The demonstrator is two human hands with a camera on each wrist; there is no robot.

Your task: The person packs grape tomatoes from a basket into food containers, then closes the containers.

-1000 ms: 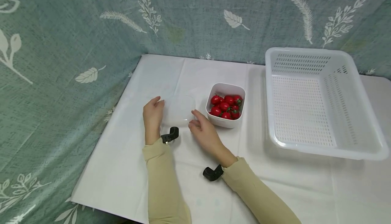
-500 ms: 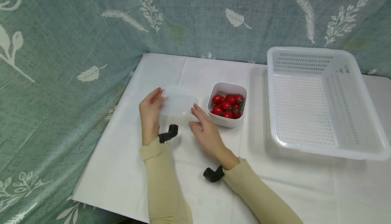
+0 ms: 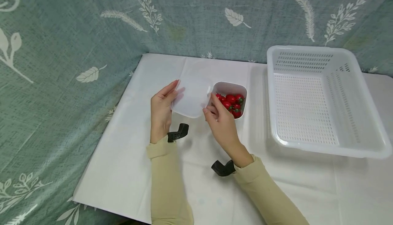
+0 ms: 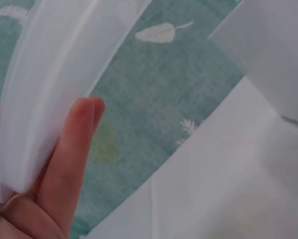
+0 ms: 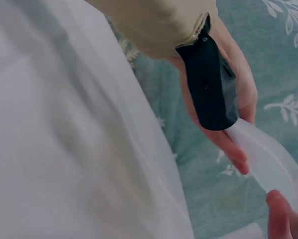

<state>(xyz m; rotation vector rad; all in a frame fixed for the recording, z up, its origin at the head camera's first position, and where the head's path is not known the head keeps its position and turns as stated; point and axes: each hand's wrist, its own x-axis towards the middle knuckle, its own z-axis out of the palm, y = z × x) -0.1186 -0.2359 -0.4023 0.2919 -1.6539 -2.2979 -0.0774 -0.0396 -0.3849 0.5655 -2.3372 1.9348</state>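
Observation:
Both hands hold a translucent, rounded-square plastic lid [image 3: 192,97] above the tablecloth, tilted. My left hand [image 3: 162,107] grips its left edge between thumb and fingers. At the lid's right edge, my right hand [image 3: 223,124] pinches with thumb and fingertips. The left wrist view shows the lid [image 4: 44,94] between the left thumb and fingers [image 4: 64,174]. In the right wrist view the lid [image 5: 275,159] spans both hands. Just behind the right hand stands a white square box [image 3: 231,86] of red cherry tomatoes [image 3: 231,99], partly covered by that hand.
A large white perforated basket [image 3: 325,146] stands on the right of the white-covered table [image 3: 122,170]. Green leaf-patterned cloth [image 3: 190,24] hangs behind and to the left. A black wrist camera [image 3: 178,133] sits on each wrist.
The lid has risen off the table and moved right, close to the tomato box. Both hands have shifted right and away from the body; the right fingers have closed on the lid's edge.

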